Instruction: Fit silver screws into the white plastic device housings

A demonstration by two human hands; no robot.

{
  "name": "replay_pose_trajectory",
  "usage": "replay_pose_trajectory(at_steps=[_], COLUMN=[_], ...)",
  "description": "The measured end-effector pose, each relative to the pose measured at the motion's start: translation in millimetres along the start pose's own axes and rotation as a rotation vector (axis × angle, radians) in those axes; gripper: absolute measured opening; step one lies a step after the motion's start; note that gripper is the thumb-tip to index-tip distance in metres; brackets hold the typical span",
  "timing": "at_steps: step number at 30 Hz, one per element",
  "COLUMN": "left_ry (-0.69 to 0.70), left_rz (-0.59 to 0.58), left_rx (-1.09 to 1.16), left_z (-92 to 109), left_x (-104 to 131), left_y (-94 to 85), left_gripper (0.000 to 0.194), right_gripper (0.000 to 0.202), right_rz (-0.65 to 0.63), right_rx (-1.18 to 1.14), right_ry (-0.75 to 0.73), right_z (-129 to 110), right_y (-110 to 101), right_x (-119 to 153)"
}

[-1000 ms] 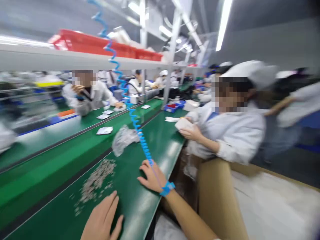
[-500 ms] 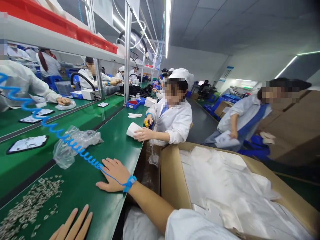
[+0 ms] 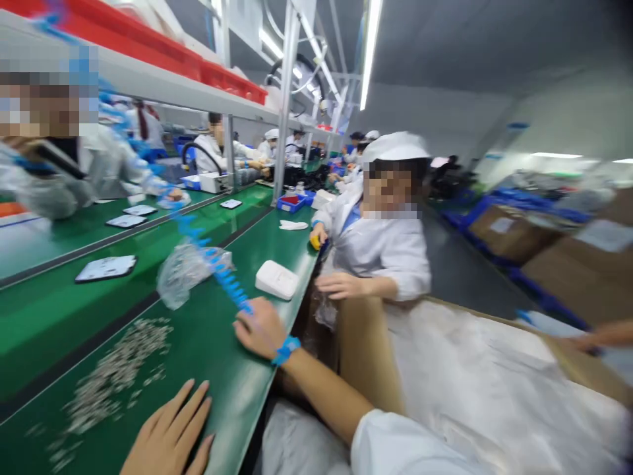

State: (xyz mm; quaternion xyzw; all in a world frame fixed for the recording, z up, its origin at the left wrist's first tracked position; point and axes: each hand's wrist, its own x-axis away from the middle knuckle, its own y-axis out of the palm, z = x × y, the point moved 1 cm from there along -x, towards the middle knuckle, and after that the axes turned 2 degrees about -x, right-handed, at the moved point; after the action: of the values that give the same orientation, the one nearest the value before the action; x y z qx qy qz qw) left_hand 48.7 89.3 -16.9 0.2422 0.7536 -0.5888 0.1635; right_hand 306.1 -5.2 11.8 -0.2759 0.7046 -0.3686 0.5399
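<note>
My left hand (image 3: pixel 171 432) is spread palm down over the green bench (image 3: pixel 217 369) at the bottom, fingers apart and holding nothing. Beside it on the left lies a pile of small metal parts (image 3: pixel 111 376). My right hand (image 3: pixel 262 326), with a blue wrist strap (image 3: pixel 285 351), is near the bench's right edge. Its fingers look curled but are blurred and partly hidden. A blue coiled cord (image 3: pixel 217 274) passes in front of it. Just beyond that hand, a white case (image 3: pixel 277 280) rests on the bench, touched by no one.
Clear plastic bags (image 3: pixel 185 270) and a dark-edged panel (image 3: pixel 106 268) lie to the left. On the right stands an open carton (image 3: pixel 368 349) of white wrapped items. Across its corner sits a co-worker (image 3: pixel 380 244), one hand by a yellow object (image 3: pixel 314 242).
The view has swung left. The co-worker's hand has let go of the white case and drawn back. My right hand's spread fingers have curled in; the standing person on the right is mostly out of view.
</note>
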Motion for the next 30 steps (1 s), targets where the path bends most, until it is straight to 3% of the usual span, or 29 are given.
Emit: replay_pose_trajectory(at_steps=[2,4,7,9,13,17,19,22,25,30], left_ry=[-0.066,-0.157,-0.237,-0.263,-0.264,-0.229,-0.182,-0.105,-0.063,-0.086], left_rz=[-0.046,-0.076,-0.103,-0.107,-0.093,-0.105,-0.104,-0.112,-0.137,-0.182], left_rx=[0.024,0.086,0.149,0.177,0.182,0.112,0.088,0.070,0.061,0.037], left_z=[8.3,16.0,23.3,26.2,30.0,30.6,31.1,32.7,34.6,34.6], left_x=[-7.0,-12.0,-12.7,-10.8,-9.7,-12.9,-13.8,-13.3,-12.6,-11.7], left_y=[-17.9,-28.6,-31.3,-29.8,-30.1,-35.4,-37.6,-39.2,-39.9,-41.3], left_gripper=[0.031,0.025,0.024,0.023,0.026,0.044,0.052,0.057,0.059,0.057], right_gripper=[0.016,0.033,0.074,0.087,0.077,0.051,0.040,0.028,0.023,0.017], right_rz=[0.101,0.161,0.134,0.099,-0.023,-0.137,-0.214,-0.336,-0.483,-0.757], right_rx=[0.058,0.116,0.243,0.231,0.135,-0.191,-0.323,-0.384,-0.273,-0.288], right_ry=[0.123,0.245,0.326,0.320,0.127,-0.110,-0.210,-0.332,-0.426,-0.800], right_z=[14.1,35.8,60.1,58.1,7.8,-60.7,-83.2,-94.7,-90.4,-85.6], right_y=[-15.2,-22.3,-15.7,-9.8,-13.4,-27.7,-30.8,-24.4,-2.4,41.7], right_x=[-2.9,-5.8,-8.3,-5.7,8.8,17.0,9.6,-21.4,-68.7,-128.6])
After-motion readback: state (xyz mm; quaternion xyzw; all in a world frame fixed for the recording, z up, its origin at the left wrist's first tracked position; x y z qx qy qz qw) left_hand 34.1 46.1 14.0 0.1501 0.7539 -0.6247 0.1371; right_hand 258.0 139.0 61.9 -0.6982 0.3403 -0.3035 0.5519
